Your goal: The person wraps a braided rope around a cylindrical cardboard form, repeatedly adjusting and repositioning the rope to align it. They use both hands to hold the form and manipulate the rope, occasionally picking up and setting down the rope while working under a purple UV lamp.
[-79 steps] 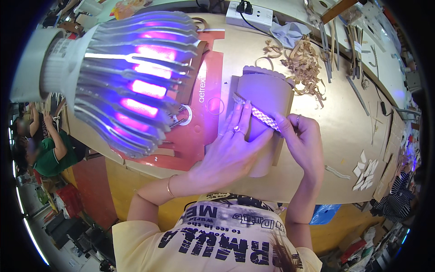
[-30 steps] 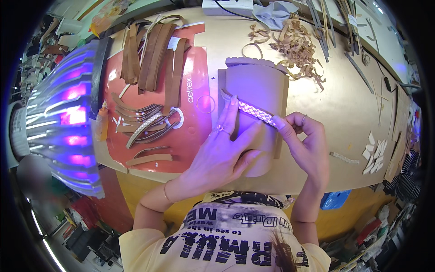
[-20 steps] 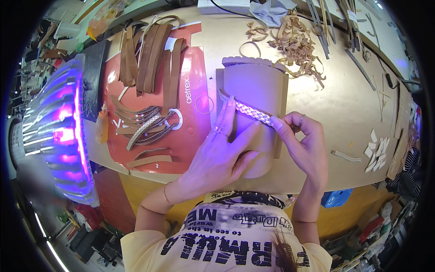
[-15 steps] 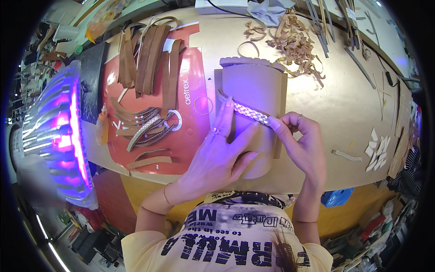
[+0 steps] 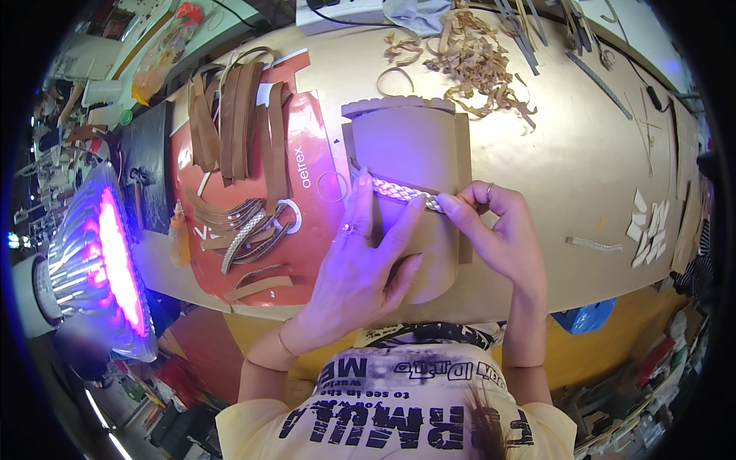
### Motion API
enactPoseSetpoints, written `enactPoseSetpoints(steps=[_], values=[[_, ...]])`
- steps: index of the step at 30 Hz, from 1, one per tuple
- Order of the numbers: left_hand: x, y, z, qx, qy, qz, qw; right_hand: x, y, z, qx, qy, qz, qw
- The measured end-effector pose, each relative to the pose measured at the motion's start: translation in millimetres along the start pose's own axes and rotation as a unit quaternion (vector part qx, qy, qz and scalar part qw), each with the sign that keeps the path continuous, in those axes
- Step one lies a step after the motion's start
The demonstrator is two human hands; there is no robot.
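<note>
A pale braided strap (image 5: 396, 190) lies slantwise across a curved tan work block (image 5: 402, 142), over a darker brown strip. My left hand (image 5: 360, 268) rests over it, fingers stretched and spread: fingertips press on the strap's left end and near its middle, while the thumb stays apart. At the right end, my right hand (image 5: 502, 230) pinches the strap between thumb and fingers. The strap's tip is partly hidden under that thumb.
Brown leather strips (image 5: 241, 115) and finished braided straps (image 5: 245, 236) lie on a red sheet (image 5: 310, 226) at left. A glowing purple lamp (image 5: 107, 261) stands at far left. Curled scraps (image 5: 479, 57) are heaped behind, white pieces (image 5: 648, 230) at right. A glue bottle (image 5: 179, 239) stands near the sheet.
The whole view has shifted a little, with the block and hands appearing slightly further left. Both hands keep nearly the same place on the strap.
</note>
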State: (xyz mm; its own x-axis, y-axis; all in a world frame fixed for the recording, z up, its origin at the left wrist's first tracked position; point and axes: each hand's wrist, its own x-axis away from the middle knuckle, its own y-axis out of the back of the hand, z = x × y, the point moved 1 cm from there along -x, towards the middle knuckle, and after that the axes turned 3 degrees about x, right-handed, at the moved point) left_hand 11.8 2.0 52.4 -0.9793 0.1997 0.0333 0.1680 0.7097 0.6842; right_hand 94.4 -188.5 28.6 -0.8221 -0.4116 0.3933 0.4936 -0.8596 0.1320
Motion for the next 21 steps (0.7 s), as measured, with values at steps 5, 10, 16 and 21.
enactPoseSetpoints(steps=[5,10,16,21], values=[[-1,0,-4,-0.027,0.014,0.008,1.0,5,12,-8,-0.061,0.036,0.016,0.997],[-2,0,-6,-0.065,0.011,0.014,0.998,10,15,-7,-0.06,-0.02,0.025,0.998],[-1,-2,-4,-0.066,0.012,0.02,0.998,9,7,-7,-0.062,0.027,-0.007,0.998],[0,-5,-3,-0.076,0.01,0.027,0.997,6,4,-7,-0.062,0.017,-0.007,0.998]])
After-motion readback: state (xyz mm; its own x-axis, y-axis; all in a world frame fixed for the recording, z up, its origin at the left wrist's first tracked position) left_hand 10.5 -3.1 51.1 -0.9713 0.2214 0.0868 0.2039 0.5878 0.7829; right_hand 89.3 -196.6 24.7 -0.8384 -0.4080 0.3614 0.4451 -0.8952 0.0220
